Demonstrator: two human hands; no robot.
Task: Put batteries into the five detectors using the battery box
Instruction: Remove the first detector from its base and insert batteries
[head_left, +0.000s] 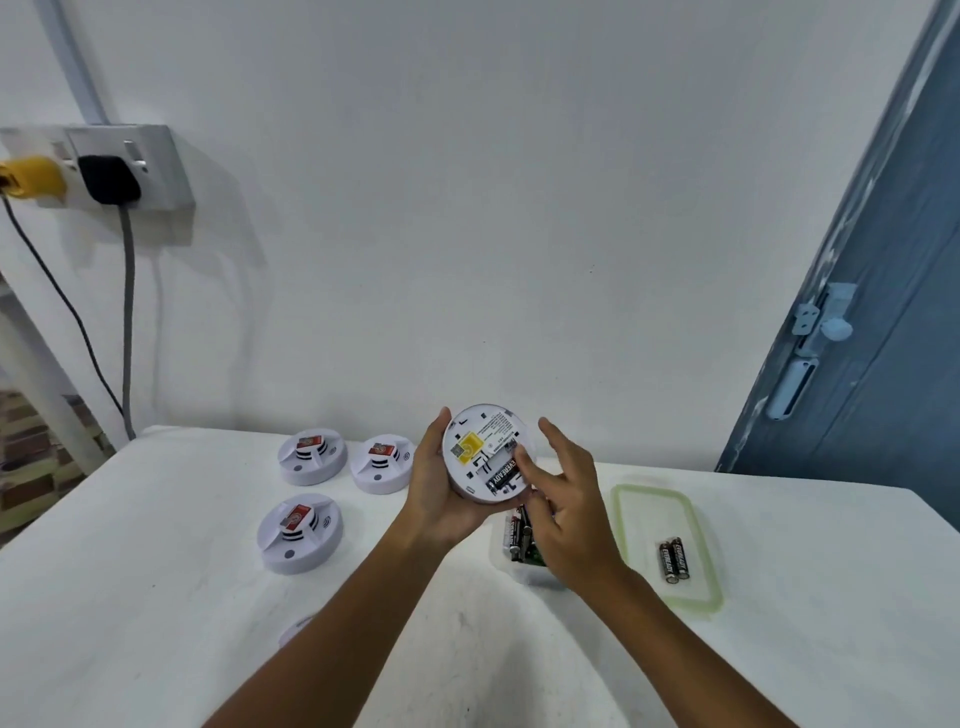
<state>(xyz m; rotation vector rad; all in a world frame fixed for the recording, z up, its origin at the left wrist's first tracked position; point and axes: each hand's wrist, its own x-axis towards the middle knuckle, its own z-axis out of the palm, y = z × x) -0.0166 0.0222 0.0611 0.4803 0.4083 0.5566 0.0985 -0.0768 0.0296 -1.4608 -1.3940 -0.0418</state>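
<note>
**Battery going into held detector; others w/ no sign of batteries yet**

L hand (441, 493) cups the detector (480, 452) from its 9 o'clock side, fingers curled behind the body, thumb up on the rim, back plate tilted toward the camera. R hand (563, 512) works at the 4 o'clock edge of that plate: thumb presses on a black battery (501, 475) lying in the compartment, other fingers spread and relaxed, holding nothing else. So L grip = wrapped round the detector; R grip = spread, thumb pushing. A second slot beside the battery looks unfilled, though too small to be sure.

Outward: directly at 6 o'clock under the hands sits the battery box (511, 558), clear tub w/ more batteries inside, mostly hidden by the R wrist. At 3 o'clock of it lies the lid (696, 582), green-rimmed, w/ two loose batteries (674, 560) on it side by side.

At 9 o'clock on the table (156, 519), three detectors sit face up: far-left detector (311, 456), middle detector (382, 464) touching or just beside it, near detector (300, 534) closer in. A fifth detector (296, 629) peeks out by the L forearm, mostly hidden.

Progress, as a judgement: one unit mid-fill, approx. half done; the other four can't be checked since their backs face down. Likely most of the job left.
</note>
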